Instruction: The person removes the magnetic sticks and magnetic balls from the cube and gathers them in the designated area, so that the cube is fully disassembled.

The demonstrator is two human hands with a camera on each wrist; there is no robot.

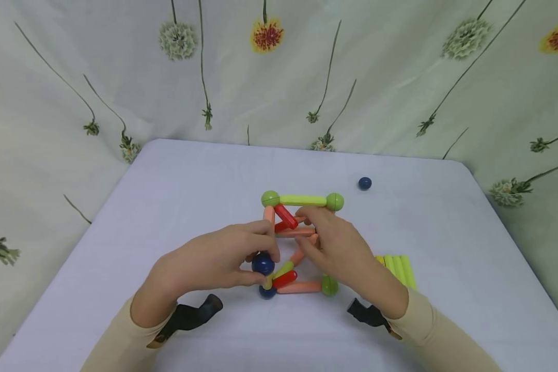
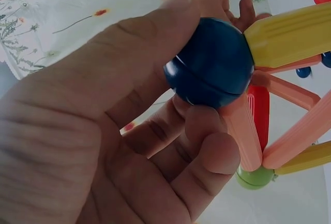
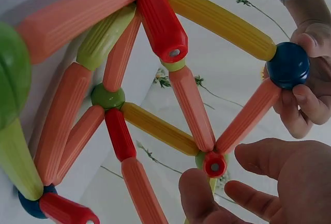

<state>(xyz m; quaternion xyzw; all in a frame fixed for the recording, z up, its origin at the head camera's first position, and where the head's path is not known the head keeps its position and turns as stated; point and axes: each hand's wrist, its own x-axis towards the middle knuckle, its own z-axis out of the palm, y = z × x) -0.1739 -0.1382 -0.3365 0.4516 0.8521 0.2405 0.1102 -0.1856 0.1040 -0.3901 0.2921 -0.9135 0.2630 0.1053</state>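
Note:
A frame of magnetic building rods and balls stands upright on the table. With thumb and fingers, my left hand [image 1: 228, 253] holds a blue ball [image 2: 214, 63] at its near upper corner. A yellow rod [image 3: 222, 22] and a pink rod [image 3: 249, 115] join that ball. My right hand [image 1: 341, 253] is at the frame's right side, thumb and fingers spread around a red rod [image 3: 214, 165] whose silver-dotted end faces out; contact cannot be told. Another red rod [image 3: 163, 27] sticks out from the lower blue ball. Green balls [image 1: 270, 199] mark other corners, a lime rod [image 1: 302, 200] spanning the far top.
A loose blue ball [image 1: 365, 183] lies behind the frame to the right. Several lime rods [image 1: 400, 268] lie side by side past my right wrist. The white table [image 1: 190, 175] ends at a flower-printed cloth [image 1: 376, 67]. Dark camera mounts [image 1: 195, 314] sit at both wrists.

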